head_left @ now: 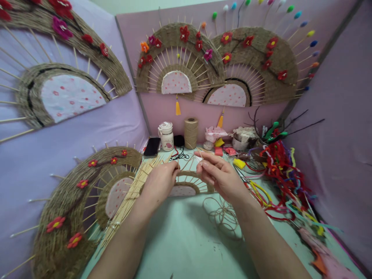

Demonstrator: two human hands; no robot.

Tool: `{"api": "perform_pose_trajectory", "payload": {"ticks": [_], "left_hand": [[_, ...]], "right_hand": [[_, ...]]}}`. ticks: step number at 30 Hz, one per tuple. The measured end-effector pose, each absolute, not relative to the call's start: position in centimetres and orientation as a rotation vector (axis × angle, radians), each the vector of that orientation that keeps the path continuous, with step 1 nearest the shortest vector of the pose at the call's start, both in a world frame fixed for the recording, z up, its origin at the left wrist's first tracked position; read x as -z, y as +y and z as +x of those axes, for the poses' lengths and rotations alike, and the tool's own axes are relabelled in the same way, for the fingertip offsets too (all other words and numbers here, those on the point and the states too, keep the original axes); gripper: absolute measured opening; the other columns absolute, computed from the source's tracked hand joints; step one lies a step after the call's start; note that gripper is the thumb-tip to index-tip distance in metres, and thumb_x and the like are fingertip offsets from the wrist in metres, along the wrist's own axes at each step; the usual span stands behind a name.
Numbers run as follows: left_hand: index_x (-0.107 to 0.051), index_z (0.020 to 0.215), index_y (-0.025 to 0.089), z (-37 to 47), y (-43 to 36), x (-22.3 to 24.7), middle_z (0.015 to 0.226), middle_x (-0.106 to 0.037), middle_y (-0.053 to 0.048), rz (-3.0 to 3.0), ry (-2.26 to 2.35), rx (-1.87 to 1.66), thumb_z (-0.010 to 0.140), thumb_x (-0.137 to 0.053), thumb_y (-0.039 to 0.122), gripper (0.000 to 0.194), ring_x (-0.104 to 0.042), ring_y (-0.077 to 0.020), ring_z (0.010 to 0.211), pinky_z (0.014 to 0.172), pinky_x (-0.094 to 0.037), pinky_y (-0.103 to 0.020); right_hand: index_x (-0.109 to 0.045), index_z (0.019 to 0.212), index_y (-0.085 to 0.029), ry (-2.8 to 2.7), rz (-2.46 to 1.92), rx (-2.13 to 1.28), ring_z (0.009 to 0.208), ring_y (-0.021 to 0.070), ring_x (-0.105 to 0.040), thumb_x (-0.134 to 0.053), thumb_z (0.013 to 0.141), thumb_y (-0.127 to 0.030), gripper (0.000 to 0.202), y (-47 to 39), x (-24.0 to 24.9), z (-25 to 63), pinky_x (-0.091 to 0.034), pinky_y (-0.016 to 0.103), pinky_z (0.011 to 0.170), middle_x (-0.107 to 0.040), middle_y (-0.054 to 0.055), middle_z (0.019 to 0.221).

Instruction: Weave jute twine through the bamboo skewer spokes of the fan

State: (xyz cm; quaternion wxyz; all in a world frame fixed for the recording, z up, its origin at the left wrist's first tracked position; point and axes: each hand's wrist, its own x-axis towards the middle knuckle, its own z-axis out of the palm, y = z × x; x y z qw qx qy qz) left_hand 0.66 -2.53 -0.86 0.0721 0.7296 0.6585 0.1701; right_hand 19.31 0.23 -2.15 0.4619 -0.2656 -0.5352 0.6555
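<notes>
A small half-round fan (183, 190) of twine and thin sticks, with a pale dotted centre, lies on the table between my hands. My left hand (161, 181) is closed at its upper left side, thumb and fingers pressed together; what they grip is hidden. On the other side, my right hand (221, 175) pinches thumb and fingertips together over the fan's right part. Something thin and pale shows at those fingertips, too small to name. A loose tangle of twine (223, 217) lies below my right hand.
A bundle of thin sticks (123, 215) and a large fan (66, 205) are at left. Behind stand a phone (152, 147), a white bottle (166, 136) and a twine spool (191, 133). Yellow-handled scissors (261, 193) and coloured pipe cleaners (286, 176) lie right. Finished fans (180, 35) hang behind.
</notes>
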Motion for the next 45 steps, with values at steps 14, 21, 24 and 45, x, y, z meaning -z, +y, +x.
{"api": "perform_pose_trajectory", "payload": {"ticks": [14,21,24,45], "left_hand": [[-0.060,0.078,0.020,0.0,-2.1,1.1,0.074,-0.069,-0.004,2.190,1.975,-0.608,0.087,-0.046,0.022,0.016,-0.063,-0.0192,0.071,0.065,-0.039,-0.028],[-0.061,0.081,0.020,0.6,-2.1,1.1,0.074,-0.070,-0.004,2.192,1.980,-0.601,0.087,-0.046,0.023,0.016,-0.064,-0.0194,0.070,0.065,-0.040,-0.028],[-0.060,0.086,0.020,0.6,-2.1,1.0,0.079,-0.070,-0.004,2.168,1.975,-0.603,0.088,-0.046,0.023,0.014,-0.065,-0.0197,0.071,0.065,-0.041,-0.029],[-0.026,0.143,0.020,5.4,-2.0,4.3,0.120,-0.063,-0.012,1.965,1.733,-0.784,0.087,-0.047,0.019,0.060,-0.067,-0.0168,0.073,0.071,-0.049,-0.031]], "right_hand": [[-0.063,0.069,-0.016,-1.918,-1.363,-0.733,0.059,0.0128,-0.046,-0.052,0.082,-0.043,0.031,2.5,2.5,23.7,-0.034,0.025,0.056,-0.056,0.000,0.062],[-0.068,0.071,-0.020,-2.335,-1.641,-0.476,0.064,0.0153,-0.054,-0.057,0.083,-0.037,0.023,2.6,3.4,23.7,-0.030,0.025,0.056,-0.064,0.003,0.068],[-0.068,0.073,-0.020,-2.367,-1.716,-0.399,0.067,0.0164,-0.056,-0.058,0.084,-0.039,0.024,2.7,3.9,23.2,-0.028,0.025,0.055,-0.066,0.005,0.071],[-0.068,0.072,-0.021,-2.438,-1.662,-0.478,0.064,0.0145,-0.055,-0.059,0.083,-0.036,0.021,3.0,4.1,24.0,-0.028,0.025,0.054,-0.066,0.003,0.070]]}}
